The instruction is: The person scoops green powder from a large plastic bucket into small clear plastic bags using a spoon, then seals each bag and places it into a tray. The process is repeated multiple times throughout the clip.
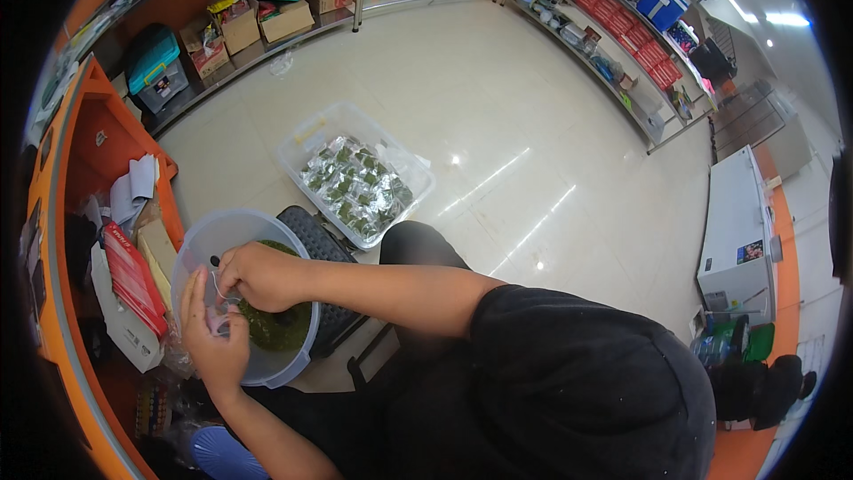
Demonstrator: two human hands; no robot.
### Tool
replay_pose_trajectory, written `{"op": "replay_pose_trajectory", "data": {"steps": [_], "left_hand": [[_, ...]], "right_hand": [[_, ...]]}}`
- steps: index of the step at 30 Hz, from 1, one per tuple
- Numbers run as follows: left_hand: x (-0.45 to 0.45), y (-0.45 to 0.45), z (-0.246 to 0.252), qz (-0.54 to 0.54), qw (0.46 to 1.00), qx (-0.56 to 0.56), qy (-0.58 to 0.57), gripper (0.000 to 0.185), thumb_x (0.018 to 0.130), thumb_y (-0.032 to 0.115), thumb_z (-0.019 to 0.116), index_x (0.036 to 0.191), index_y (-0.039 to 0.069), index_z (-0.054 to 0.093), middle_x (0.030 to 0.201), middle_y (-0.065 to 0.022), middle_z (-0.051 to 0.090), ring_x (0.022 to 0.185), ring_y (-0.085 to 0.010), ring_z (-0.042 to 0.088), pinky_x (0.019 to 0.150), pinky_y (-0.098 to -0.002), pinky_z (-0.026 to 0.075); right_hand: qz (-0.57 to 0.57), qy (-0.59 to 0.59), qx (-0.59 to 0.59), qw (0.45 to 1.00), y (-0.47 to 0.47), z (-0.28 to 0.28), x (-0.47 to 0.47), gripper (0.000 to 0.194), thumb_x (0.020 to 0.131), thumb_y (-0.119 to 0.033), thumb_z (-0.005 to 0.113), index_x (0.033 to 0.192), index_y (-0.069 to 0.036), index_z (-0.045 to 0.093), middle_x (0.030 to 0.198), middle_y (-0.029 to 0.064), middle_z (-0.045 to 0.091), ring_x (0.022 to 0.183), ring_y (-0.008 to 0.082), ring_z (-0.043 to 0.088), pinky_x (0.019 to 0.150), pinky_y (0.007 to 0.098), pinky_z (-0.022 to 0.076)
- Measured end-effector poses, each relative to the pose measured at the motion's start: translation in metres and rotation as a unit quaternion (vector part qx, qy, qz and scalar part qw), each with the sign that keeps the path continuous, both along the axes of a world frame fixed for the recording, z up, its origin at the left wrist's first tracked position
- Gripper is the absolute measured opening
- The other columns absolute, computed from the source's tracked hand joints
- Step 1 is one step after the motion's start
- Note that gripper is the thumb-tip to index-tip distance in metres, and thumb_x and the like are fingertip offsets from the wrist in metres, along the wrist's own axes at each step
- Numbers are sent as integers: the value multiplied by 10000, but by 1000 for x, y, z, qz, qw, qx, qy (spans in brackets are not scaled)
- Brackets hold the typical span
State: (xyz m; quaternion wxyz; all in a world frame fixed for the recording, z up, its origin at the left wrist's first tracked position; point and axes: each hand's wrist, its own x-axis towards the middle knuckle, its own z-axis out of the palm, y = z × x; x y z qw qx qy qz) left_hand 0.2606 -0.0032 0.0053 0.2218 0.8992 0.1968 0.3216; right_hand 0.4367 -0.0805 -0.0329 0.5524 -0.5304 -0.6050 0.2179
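A translucent plastic tub (186,240) stands before me, with a dark green, wet-looking mass (283,330) inside it. Over its near-left part, my left hand (216,337) holds a small clear plastic bag (218,320) between thumb and fingers. My right hand (263,277) is curled above the green mass, its fingertips pinched at the mouth of that bag. Its palm side is hidden, so anything more inside it cannot be seen. Beyond the tub, a clear storage box (420,183) on the floor holds many small clear packets (356,183) with green contents.
A black textured plastic stool or crate (323,243) sits against the tub's right side. An orange cabinet (100,120) with papers and boxes borders the left. A blue plastic lid or basin (226,453) lies low left. Shelves with cartons (286,19) line the far wall; a white chest freezer (733,233) stands right.
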Motion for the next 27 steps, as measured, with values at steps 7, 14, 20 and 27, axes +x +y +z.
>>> {"op": "replay_pose_trajectory", "data": {"steps": [7,14,20,27], "left_hand": [[-6,-28,15,57,995,-60,61,667,745,20,816,1389,10,639,1286,-186,664,1208,-377,645,1056,-449,502],[-47,42,-16,-6,993,-106,60,598,716,98,845,1284,26,674,1204,-189,710,1121,-394,686,993,-432,542],[-114,57,-37,28,978,-206,-2,594,768,164,918,1296,30,680,1190,-126,742,1067,-233,725,919,-358,572],[-131,73,-65,96,910,-334,-226,693,819,299,966,1340,-6,626,1210,-125,733,1047,-159,713,883,-313,597]], "right_hand": [[23,28,-49,998,-4,1,-9,118,775,-90,738,857,-29,798,876,197,743,872,389,729,808,456,571],[-26,-66,-43,997,41,-18,-41,193,762,-237,859,841,-66,819,1051,186,775,1012,355,742,856,396,582],[46,192,-132,971,52,-17,-98,139,897,-148,803,970,-30,794,1231,111,719,1048,208,710,885,342,586],[28,-227,-327,917,78,-16,-122,236,944,-68,675,1168,-57,747,1144,114,737,1054,260,718,860,369,562]]}}
